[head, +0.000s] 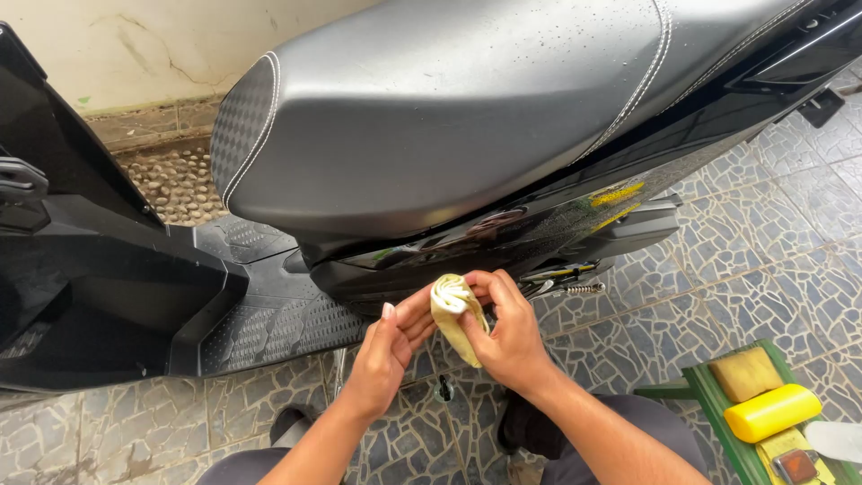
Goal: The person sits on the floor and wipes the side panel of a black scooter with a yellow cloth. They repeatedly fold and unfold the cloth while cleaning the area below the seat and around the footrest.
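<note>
head view: cloth bunched between both hands

the folded pale yellow cloth point(455, 310) hangs lengthwise downward, pinched by the right hand point(510, 332) and left hand point(388, 348), seemingly just below the glossy black scooter side panel point(503, 235), both equally near.

Pale yellow cloth point(454, 314), grey seat point(449, 99)

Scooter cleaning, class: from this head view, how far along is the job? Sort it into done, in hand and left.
Done: the seat is wet, beaded with droplets, so it looks washed. In hand: both hands, left and right, bunch a yellow cloth beside the glossy side panel. Left: probably wiping; the yellow bottle and sponge lie on the green stool.
</note>
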